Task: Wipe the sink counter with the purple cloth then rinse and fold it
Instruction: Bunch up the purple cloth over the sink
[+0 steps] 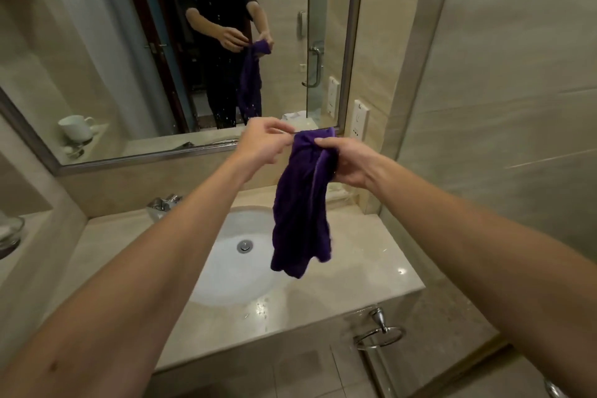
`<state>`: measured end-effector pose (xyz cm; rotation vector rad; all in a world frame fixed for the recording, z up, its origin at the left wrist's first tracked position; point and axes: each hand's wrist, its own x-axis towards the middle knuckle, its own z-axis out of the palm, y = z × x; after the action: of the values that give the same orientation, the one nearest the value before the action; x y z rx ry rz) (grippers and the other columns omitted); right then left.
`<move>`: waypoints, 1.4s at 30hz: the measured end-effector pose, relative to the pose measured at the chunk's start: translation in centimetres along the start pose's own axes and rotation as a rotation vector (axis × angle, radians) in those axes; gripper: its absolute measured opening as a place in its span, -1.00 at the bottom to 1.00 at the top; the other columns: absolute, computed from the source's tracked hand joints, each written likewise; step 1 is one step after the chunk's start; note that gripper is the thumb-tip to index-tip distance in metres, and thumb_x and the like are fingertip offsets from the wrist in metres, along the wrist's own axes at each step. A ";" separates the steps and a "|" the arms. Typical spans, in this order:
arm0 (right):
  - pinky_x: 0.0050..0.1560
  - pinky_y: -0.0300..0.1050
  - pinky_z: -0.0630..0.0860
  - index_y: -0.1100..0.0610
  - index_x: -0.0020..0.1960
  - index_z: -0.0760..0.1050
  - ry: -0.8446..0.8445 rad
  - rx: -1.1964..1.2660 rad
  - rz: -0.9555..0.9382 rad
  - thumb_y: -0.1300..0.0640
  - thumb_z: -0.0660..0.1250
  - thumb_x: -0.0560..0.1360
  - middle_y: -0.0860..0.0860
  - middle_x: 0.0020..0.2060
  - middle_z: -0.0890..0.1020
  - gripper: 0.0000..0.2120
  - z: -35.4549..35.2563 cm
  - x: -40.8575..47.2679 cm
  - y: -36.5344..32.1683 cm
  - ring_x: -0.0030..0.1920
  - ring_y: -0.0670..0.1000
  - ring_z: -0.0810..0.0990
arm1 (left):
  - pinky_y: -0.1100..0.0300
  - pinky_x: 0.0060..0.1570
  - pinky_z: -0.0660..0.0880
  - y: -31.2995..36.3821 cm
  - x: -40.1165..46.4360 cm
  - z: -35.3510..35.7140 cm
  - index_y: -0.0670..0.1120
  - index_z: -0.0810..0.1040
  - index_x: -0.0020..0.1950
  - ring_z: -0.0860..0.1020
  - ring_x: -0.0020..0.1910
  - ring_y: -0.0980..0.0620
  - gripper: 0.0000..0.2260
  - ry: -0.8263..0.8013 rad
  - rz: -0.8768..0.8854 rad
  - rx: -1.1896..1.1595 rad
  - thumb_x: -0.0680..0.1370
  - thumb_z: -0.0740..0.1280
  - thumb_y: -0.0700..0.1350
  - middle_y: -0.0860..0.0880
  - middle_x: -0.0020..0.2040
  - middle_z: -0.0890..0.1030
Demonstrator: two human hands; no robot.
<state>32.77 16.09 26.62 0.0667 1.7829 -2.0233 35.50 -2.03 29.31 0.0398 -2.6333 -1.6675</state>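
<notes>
I have the purple cloth (pixel 302 203) up in the air in front of the mirror (pixel 181 52), above the sink basin (pixel 232 265) rather than on the counter (pixel 371 255), so any drips should fall into the bowl. My right hand (pixel 347 161) has its grip clenched around the bunched top of the cloth, thumb laid over the fabric, and carries the weight — the rest hangs down in a crumpled twist. My left hand (pixel 263 142) is just beside it, fingertips pinching at the upper edge, which I read as hunting for a corner to spread the cloth open. Water beads on the counter near the front edge suggest that wiping and rinsing are behind me and folding is the step in hand. The faucet (pixel 163 203) sits at the back left; I see no water running. A towel ring (pixel 379 333) hangs below the counter front.
</notes>
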 end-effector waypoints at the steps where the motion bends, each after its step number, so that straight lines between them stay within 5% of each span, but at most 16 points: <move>1: 0.02 0.06 0.63 0.23 0.20 0.58 -0.013 -0.023 -0.002 0.19 0.36 0.60 0.15 0.13 0.70 -0.79 -0.1 0.1 -0.2 0.03 0.12 0.70 | 0.15 0.01 0.52 -1.0 0.1 -0.5 -0.02 0.54 0.33 0.56 0.16 -0.02 -0.60 0.011 0.013 0.072 0.50 0.50 -0.13 -0.04 0.21 0.61; 4: 0.15 0.07 0.61 0.23 0.19 0.58 -0.102 -0.084 -0.037 0.20 0.35 0.60 0.13 0.01 0.71 -0.81 0.0 -0.4 -1.5 0.01 0.12 0.70 | 0.13 0.38 0.27 -4.2 0.2 -0.8 0.03 0.18 0.60 0.29 0.49 -0.02 -0.10 -0.239 -0.016 0.165 0.38 0.62 -0.08 -0.01 0.54 0.30; 8: -0.22 -0.21 0.61 0.17 0.00 0.54 -0.187 -0.173 -0.147 0.21 0.28 0.64 -0.02 -0.35 0.67 -0.92 -0.3 -1.9 -4.4 -0.32 -0.07 0.66 | 0.09 0.42 0.30 -5.8 0.3 0.9 -0.06 0.31 0.53 0.40 0.42 0.01 -0.16 -0.501 -0.181 0.098 0.34 0.64 -0.08 0.09 0.40 0.46; 10: -0.29 -0.24 0.58 0.16 -0.05 0.51 -0.167 -0.279 -0.228 0.24 0.25 0.66 -0.06 -0.48 0.57 -0.87 -1.0 -2.7 -6.6 -0.44 -0.13 0.60 | -0.05 0.39 0.37 -6.4 0.8 1.6 -0.05 0.44 0.43 0.50 0.33 -0.03 -0.23 -0.499 -0.222 -0.001 0.29 0.66 0.02 0.06 0.32 0.58; 15: 0.03 0.01 0.63 0.21 0.16 0.58 0.036 -0.728 -0.423 0.28 0.29 0.64 0.10 -0.01 0.68 -0.86 -4.2 -2.8 -7.3 0.00 0.03 0.67 | -0.05 -0.11 0.66 -4.9 2.1 1.2 -0.16 0.51 0.31 0.71 -0.06 -0.08 -0.42 -0.297 -0.310 -0.359 0.37 0.61 -0.07 -0.13 0.05 0.71; 18: 0.11 0.09 0.59 0.34 0.10 0.60 0.034 -0.848 -0.459 0.31 0.33 0.57 0.24 0.02 0.67 -0.84 -3.8 -2.6 -2.8 0.01 0.08 0.63 | -0.08 -0.03 0.66 -2.4 1.9 1.2 -0.17 0.54 0.22 0.69 -0.10 -0.09 -0.60 -0.382 -0.345 -0.661 0.48 0.47 0.01 -0.14 -0.04 0.73; 21: 0.09 0.18 0.50 0.45 0.01 0.51 -0.105 -0.776 -0.361 0.20 0.33 0.35 0.33 -0.08 0.59 -0.65 -2.2 -2.4 1.1 -0.06 0.12 0.56 | -0.14 -0.13 0.66 -0.5 1.8 2.7 -0.19 0.55 0.19 0.71 -0.06 -0.19 -0.44 -0.317 -0.384 -0.648 0.40 0.49 0.20 -0.21 -0.01 0.72; 23: 0.19 0.18 0.45 0.49 0.01 0.48 -0.184 -0.688 -0.347 0.18 0.30 0.34 0.26 -0.06 0.57 -0.61 -1.5 -2.3 2.1 -0.01 0.15 0.53 | -0.05 -0.26 0.64 -0.5 1.8 3.4 -0.18 0.59 0.25 0.73 -0.12 -0.15 -0.47 -0.223 -0.436 -0.609 0.40 0.57 0.08 -0.18 -0.01 0.73; 25: 0.40 0.09 0.38 0.38 0.10 0.60 -0.193 -0.612 -0.343 0.15 0.30 0.45 0.14 0.23 0.61 -0.65 -1.1 -2.7 1.8 0.25 0.09 0.56 | -0.02 -0.27 0.63 -1.4 2.2 3.6 -0.14 0.55 0.32 0.72 -0.11 -0.13 -0.42 -0.107 -0.423 -0.598 0.35 0.62 -0.11 -0.16 0.05 0.71; 27: 0.44 -0.03 0.40 0.22 0.18 0.68 -0.025 -0.573 -0.435 0.05 0.33 0.53 0.04 0.33 0.60 -0.66 -1.4 -2.9 1.2 0.36 -0.03 0.53 | 0.00 -0.29 0.63 -1.9 2.3 3.3 -0.12 0.50 0.30 0.69 -0.15 -0.09 -0.50 -0.029 -0.341 -0.594 0.41 0.56 -0.26 -0.15 0.06 0.69; 29: 0.36 -0.13 0.41 0.14 0.40 0.54 0.171 -0.555 -0.530 -0.08 0.35 0.56 0.03 0.36 0.56 -0.51 -1.5 -2.8 1.0 0.41 0.00 0.48 | 0.00 -0.26 0.65 -1.9 2.1 3.2 -0.11 0.49 0.30 0.68 -0.17 -0.07 -0.53 -0.032 -0.270 -0.609 0.45 0.51 -0.33 -0.16 0.12 0.68; 32: 0.43 -0.05 0.31 -0.12 0.64 0.12 0.078 -0.491 -0.517 -0.20 0.39 0.54 -0.08 0.58 0.28 -0.23 -0.6 -2.0 1.8 0.50 -0.08 0.33 | -0.02 -0.17 0.67 -1.5 1.5 3.3 -0.12 0.50 0.33 0.69 -0.14 -0.08 -0.56 -0.108 -0.196 -0.631 0.49 0.45 -0.34 -0.14 0.12 0.69; 35: 0.41 -0.11 0.43 -0.16 0.64 0.08 -0.014 -0.302 -0.506 -0.03 0.44 0.56 -0.20 0.41 0.45 -0.22 0.3 -1.0 3.8 0.33 -0.24 0.49 | -0.02 -0.19 0.65 -1.0 1.1 3.4 -0.19 0.47 0.39 0.68 -0.13 -0.10 -0.54 -0.241 -0.164 -0.671 0.50 0.44 -0.33 -0.17 0.08 0.66; 39: 0.38 0.00 0.50 -0.19 0.62 0.13 0.003 -0.065 -0.432 -0.07 0.49 0.48 -0.14 0.35 0.52 -0.17 -0.6 -0.5 5.3 0.30 -0.07 0.59 | -0.03 -0.11 0.66 -2.0 0.6 3.6 -0.17 0.45 0.42 0.67 -0.03 -0.15 -0.52 -0.302 -0.167 -0.762 0.51 0.39 -0.37 -0.22 0.22 0.63; 42: 0.33 0.02 0.54 -0.11 0.50 0.36 0.036 -0.022 -0.409 -0.13 0.48 0.47 -0.05 0.24 0.66 -0.35 -1.5 0.1 6.3 0.22 0.01 0.66 | -0.03 -0.13 0.65 -2.4 0.7 4.0 -0.17 0.42 0.44 0.69 -0.03 -0.14 -0.53 -0.334 -0.159 -0.837 0.54 0.32 -0.40 -0.21 0.20 0.62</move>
<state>34.57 17.01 20.52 -0.2940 1.9662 -2.2867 34.72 0.58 25.42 -0.0525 -1.9056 -2.8937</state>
